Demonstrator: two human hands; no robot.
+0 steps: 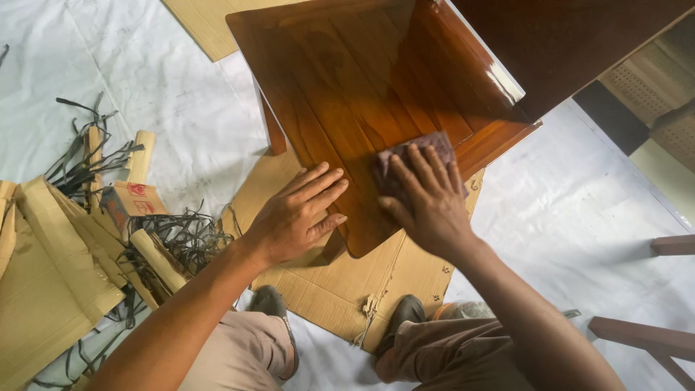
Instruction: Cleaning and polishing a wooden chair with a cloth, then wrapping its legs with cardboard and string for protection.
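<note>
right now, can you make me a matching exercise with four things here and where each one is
Things:
1. cloth
2. left hand
3. cardboard
4. straps

Places:
A. flat on the floor sheet under the wooden seat
B. tangled among packing scraps at the left
C. pressed under the right hand on the glossy seat
D. palm down at the seat's near edge

Pairs: 1-C, 2-D, 3-A, 4-B
</note>
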